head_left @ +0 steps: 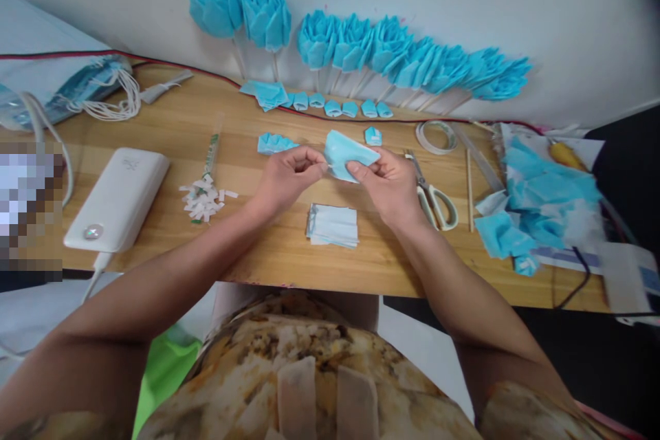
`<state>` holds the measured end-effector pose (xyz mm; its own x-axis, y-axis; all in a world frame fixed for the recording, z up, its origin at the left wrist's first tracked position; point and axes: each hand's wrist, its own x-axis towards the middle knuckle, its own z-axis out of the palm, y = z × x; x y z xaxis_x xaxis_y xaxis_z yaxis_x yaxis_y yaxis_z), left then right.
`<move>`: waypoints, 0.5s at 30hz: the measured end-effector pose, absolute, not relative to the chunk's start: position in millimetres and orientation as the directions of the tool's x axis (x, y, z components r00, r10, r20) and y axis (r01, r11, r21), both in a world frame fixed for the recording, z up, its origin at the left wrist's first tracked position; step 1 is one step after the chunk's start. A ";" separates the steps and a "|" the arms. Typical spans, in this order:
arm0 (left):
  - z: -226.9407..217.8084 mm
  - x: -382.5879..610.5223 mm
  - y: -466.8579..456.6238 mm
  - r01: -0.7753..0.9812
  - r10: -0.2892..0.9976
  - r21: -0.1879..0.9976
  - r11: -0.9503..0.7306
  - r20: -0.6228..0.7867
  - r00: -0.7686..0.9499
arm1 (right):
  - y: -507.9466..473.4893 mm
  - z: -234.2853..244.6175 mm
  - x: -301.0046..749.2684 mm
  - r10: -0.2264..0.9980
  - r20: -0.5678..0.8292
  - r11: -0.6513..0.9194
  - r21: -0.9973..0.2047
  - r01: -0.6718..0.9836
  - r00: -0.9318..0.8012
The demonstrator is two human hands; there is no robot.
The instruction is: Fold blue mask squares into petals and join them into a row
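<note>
A light blue piece of folded non-woven cloth is held up over the desk. My right hand grips its right side between thumb and fingers. My left hand is closed in a pinch at the cloth's left edge, where a tiny white bit shows at the fingertips; I cannot tell what it is. Below the hands lies a stack of pale cut pieces. Folded blue petals rest just behind my left hand, and one small folded blue piece sits behind the held cloth.
Blue cloth flowers on sticks lean along the wall. Scissors, a tape roll and blue scraps lie on the right. White tape bits and a white power bank are on the left.
</note>
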<state>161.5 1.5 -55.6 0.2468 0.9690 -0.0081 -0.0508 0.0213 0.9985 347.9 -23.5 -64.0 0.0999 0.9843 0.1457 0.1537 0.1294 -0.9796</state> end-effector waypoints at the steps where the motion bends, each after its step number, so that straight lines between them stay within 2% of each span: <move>1: -54.9 161.6 1.7 -0.060 0.970 0.998 0.033 -0.017 0.243 | -23.2 -64.3 348.6 0.984 0.147 0.131 -0.980 0.152 0.101; 10: -46.5 162.6 0.4 -0.120 0.961 0.975 0.189 -0.158 0.227 | -22.4 -59.6 346.4 0.990 0.106 0.106 -0.994 0.006 0.095; 15: -49.2 158.7 5.3 -0.208 0.960 0.955 0.210 -0.161 0.231 | -20.0 -57.6 347.5 0.988 0.076 0.078 -0.997 -0.017 0.131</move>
